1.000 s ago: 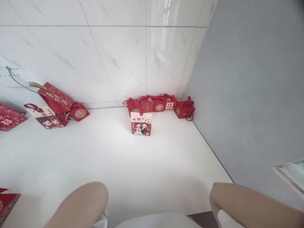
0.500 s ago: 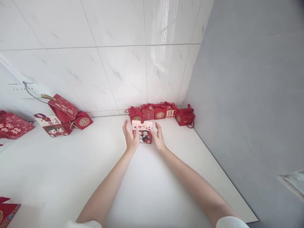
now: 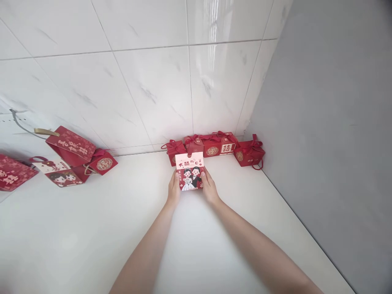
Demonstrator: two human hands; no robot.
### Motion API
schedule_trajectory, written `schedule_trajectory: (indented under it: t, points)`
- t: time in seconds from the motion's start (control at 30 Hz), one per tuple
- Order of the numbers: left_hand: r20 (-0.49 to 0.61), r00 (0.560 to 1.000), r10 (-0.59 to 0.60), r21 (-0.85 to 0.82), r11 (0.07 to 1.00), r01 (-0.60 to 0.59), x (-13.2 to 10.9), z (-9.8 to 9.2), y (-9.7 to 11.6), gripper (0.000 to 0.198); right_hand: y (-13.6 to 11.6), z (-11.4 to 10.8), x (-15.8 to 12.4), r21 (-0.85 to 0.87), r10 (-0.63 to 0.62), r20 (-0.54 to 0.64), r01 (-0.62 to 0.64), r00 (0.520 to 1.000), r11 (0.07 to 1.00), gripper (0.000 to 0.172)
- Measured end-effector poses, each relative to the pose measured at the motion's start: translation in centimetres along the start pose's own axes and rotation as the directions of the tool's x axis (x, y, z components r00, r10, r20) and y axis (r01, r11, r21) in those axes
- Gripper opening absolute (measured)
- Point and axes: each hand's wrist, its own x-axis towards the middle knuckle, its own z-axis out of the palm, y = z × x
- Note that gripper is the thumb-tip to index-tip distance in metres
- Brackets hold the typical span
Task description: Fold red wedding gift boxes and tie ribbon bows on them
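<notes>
Box [image 3: 191,179] held between left hand [image 3: 174,188] and right hand [image 3: 210,188].

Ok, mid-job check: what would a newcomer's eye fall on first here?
Probably the box with the cartoon couple, held near the middle of the view between the left hand and the right hand. Next, perhaps, the row of red ribbon-tied boxes behind it along the tiled wall, then the cluster of red boxes toward the picture's left.

The carton [image 3: 191,176] is between hands [image 3: 174,190] (boxes [image 3: 212,150] behind).
</notes>
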Motion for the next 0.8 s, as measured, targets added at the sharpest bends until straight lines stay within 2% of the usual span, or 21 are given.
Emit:
schedule_trajectory:
  t: [0.23, 0.5, 0.8]
  points:
    - [0.003, 0.999, -0.051, -0.051, 0.997, 0.051, -0.1, -0.28, -0.18, 0.055, 0.06, -0.37, -0.25, -0.004, 0.036, -0.002, -0.036, 0.999, 0.999, 0.061]
    - [-0.077, 0.991, -0.105, 0.01, 0.994, 0.106, -0.28, -0.4, -0.13, 0.05, 0.05, -0.31, -0.35, -0.05, 0.043, 0.019, -0.042, 0.999, 0.998, 0.057]
    - [-0.08, 0.991, -0.104, 0.032, 0.994, 0.107, -0.47, 0.07, -0.52, 0.054, 0.1, -0.4, -0.5, -0.043, 0.102, 0.047, -0.1, 0.994, 0.994, 0.056]
